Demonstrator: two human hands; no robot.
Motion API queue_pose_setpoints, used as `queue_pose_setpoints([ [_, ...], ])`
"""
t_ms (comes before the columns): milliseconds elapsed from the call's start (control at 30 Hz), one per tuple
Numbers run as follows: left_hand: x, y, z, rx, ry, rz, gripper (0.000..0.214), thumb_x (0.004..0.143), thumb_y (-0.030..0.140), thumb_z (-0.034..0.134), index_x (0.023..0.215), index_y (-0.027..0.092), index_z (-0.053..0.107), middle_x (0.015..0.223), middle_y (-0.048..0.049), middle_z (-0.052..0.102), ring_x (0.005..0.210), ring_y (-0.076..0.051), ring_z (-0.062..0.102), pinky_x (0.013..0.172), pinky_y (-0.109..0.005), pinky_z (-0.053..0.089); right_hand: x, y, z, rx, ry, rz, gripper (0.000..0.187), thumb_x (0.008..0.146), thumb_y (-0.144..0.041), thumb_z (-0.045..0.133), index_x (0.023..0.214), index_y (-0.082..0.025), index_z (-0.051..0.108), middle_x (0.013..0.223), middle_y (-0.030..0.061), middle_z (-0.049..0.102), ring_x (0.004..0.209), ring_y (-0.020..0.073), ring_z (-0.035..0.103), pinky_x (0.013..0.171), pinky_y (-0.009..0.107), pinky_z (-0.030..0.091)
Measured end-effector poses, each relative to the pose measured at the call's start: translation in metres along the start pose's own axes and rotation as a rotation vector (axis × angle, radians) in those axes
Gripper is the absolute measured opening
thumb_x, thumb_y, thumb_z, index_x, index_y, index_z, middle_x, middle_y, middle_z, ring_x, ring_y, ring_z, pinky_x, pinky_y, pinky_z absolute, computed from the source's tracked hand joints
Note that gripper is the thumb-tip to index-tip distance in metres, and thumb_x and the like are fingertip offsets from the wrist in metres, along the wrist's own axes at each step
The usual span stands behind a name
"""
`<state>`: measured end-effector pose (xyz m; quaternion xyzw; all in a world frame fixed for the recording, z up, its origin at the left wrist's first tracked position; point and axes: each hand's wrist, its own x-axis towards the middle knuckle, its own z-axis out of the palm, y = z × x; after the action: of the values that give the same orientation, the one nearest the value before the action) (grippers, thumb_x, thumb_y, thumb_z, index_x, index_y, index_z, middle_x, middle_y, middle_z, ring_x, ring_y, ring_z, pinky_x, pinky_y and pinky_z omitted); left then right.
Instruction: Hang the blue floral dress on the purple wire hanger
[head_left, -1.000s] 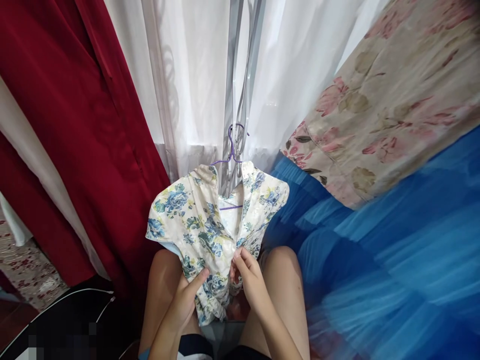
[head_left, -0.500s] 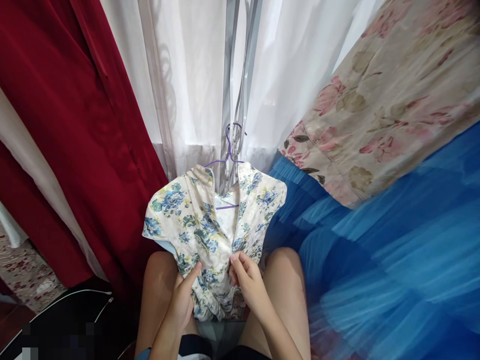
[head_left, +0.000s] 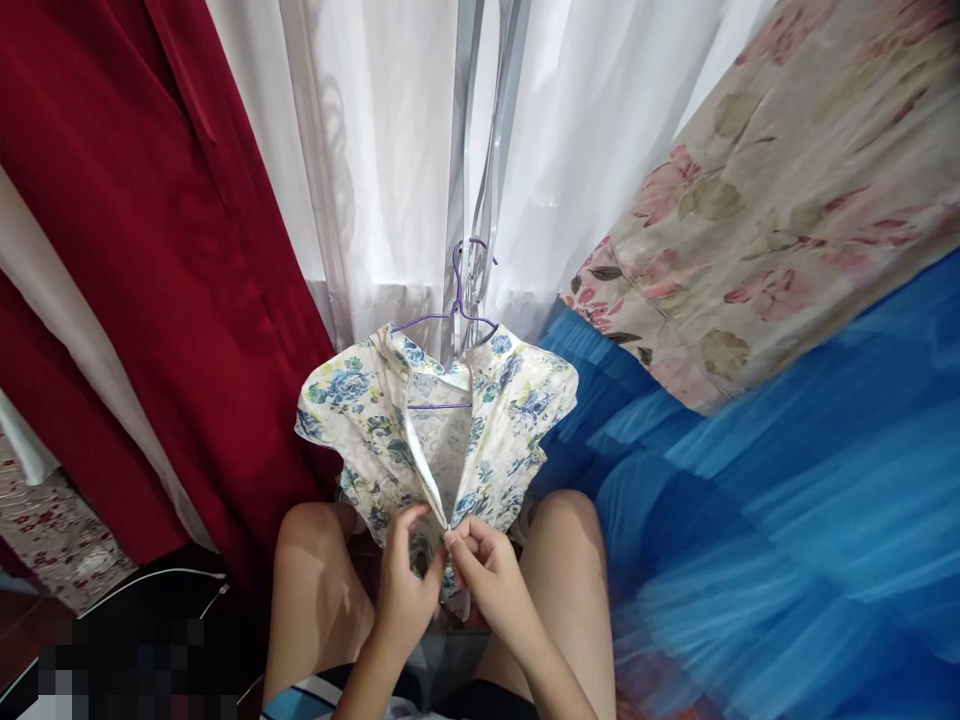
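A cap-sleeved floral blouse point(head_left: 360, 385), white with blue and green flowers, hangs on a purple wire hanger point(head_left: 457, 290) between my knees. Its collar and front stand open in a V that narrows down to my hands. Right at the bottom of the V, my right hand point(head_left: 491, 570) pinches the front edge between thumb and fingers. Against the cloth just left of it is my left hand point(head_left: 409, 575), thumb and forefinger apart. The lower part of the blouse is largely hidden behind both hands.
White curtains point(head_left: 390, 150) with grey ribbons point(head_left: 465, 120) hang ahead. Red cloth point(head_left: 195, 250) drapes on the left, beige floral cloth point(head_left: 772, 220) and blue tulle point(head_left: 750, 520) on the right. A black object with a pale rim point(head_left: 142, 575) is at lower left.
My left hand has moved right, from the side of the blouse to the front opening. The opening has spread wider, and my right hand has shifted slightly left and down.
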<state>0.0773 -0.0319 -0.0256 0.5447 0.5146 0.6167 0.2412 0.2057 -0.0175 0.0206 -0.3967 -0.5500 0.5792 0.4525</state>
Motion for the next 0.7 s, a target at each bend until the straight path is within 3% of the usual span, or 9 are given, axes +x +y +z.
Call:
queue_pose_setpoints([
  [100, -0.004, -0.005, 0.011, -0.057, -0.041, -0.14, 0.034, 0.087, 0.027, 0.065, 0.12, 0.02, 0.061, 0.114, -0.0122, 0.068, 0.108, -0.027, 0.063, 0.093, -0.036, 0.047, 0.0, 0.005, 0.006, 0.045, -0.024, 0.029, 0.04, 0.091, -0.051, 0.062, 0.07, -0.02, 0.046, 0.049, -0.006, 0.048, 0.044, 0.0078, 0.037, 0.047, 0.022, 0.026],
  [167, -0.004, -0.007, 0.014, -0.024, -0.04, -0.147, 0.027, 0.087, 0.027, 0.063, 0.113, 0.02, 0.063, 0.106, -0.0102, 0.07, 0.098, -0.026, 0.065, 0.086, -0.034, 0.049, -0.001, 0.007, 0.007, 0.061, -0.02, 0.039, 0.041, 0.089, -0.052, 0.063, 0.07, -0.02, 0.047, 0.049, -0.0058, 0.049, 0.043, 0.0073, 0.038, 0.047, 0.022, 0.026],
  [267, -0.002, -0.005, 0.013, 0.063, -0.047, -0.02, 0.005, 0.088, 0.022, 0.058, 0.089, 0.02, 0.062, 0.085, -0.005, 0.067, 0.08, -0.02, 0.063, 0.076, -0.029, 0.047, -0.003, 0.007, 0.006, 0.074, -0.005, 0.049, 0.044, 0.086, -0.054, 0.066, 0.067, -0.02, 0.047, 0.045, -0.0068, 0.046, 0.04, 0.0061, 0.034, 0.044, 0.021, 0.024],
  [433, 0.005, -0.002, 0.008, 0.124, -0.076, 0.11, 0.022, 0.092, 0.02, 0.053, 0.07, 0.02, 0.052, 0.07, -0.0013, 0.057, 0.069, -0.016, 0.056, 0.069, -0.024, 0.043, -0.002, 0.0, 0.005, 0.112, 0.026, 0.052, 0.043, 0.083, -0.058, 0.067, 0.073, -0.018, 0.055, 0.042, -0.0076, 0.045, 0.037, 0.0059, 0.031, 0.041, 0.021, 0.022],
  [567, 0.008, -0.002, 0.001, 0.138, -0.13, 0.123, 0.026, 0.094, 0.02, 0.05, 0.068, 0.02, 0.049, 0.067, -0.0009, 0.053, 0.066, -0.015, 0.052, 0.067, -0.024, 0.04, 0.009, -0.022, 0.003, 0.066, 0.058, 0.014, 0.04, 0.082, -0.054, 0.069, 0.072, -0.017, 0.059, 0.043, -0.0073, 0.045, 0.038, 0.0066, 0.033, 0.042, 0.021, 0.023],
  [700, 0.012, -0.001, -0.004, 0.165, -0.186, 0.119, 0.023, 0.095, 0.023, 0.051, 0.072, 0.019, 0.053, 0.071, -0.0023, 0.056, 0.07, -0.016, 0.054, 0.069, -0.024, 0.04, 0.039, -0.067, -0.003, 0.03, 0.107, -0.101, 0.031, 0.083, -0.045, 0.069, 0.074, -0.016, 0.064, 0.044, -0.0062, 0.047, 0.04, 0.0071, 0.035, 0.043, 0.022, 0.026],
])
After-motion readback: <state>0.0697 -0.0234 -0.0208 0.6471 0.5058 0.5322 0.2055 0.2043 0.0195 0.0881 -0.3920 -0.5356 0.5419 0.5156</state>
